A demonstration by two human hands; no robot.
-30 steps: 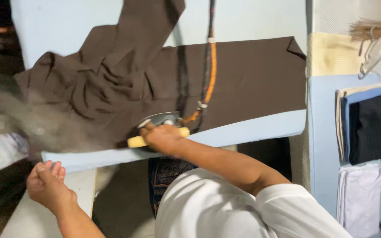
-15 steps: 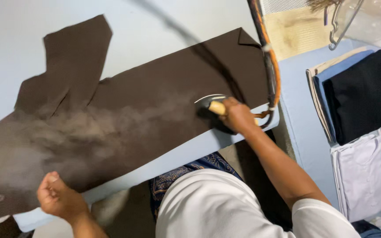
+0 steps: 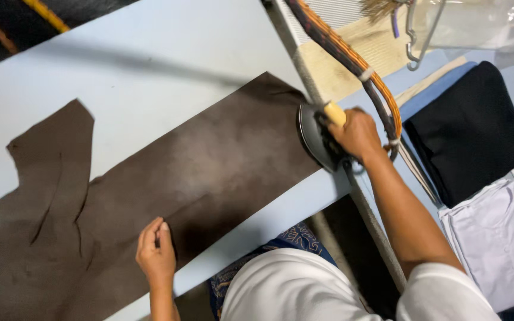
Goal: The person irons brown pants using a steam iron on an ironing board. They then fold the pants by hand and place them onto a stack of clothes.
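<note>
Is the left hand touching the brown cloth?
Touching. The head view shows the left hand lying directly on the brown cloth, fingers pressed on its lower edge, with no gap between them.

One view only, from the head camera, looking steeply down from above the person's own chest and white shirt [image 3: 304, 291]. It sits close: the pale blue desk [image 3: 150, 77] runs tilted across the frame, corner to corner. Both forearms reach in from the bottom edge, and a side surface with folded cloth [image 3: 468, 134] fills the right margin.
</note>
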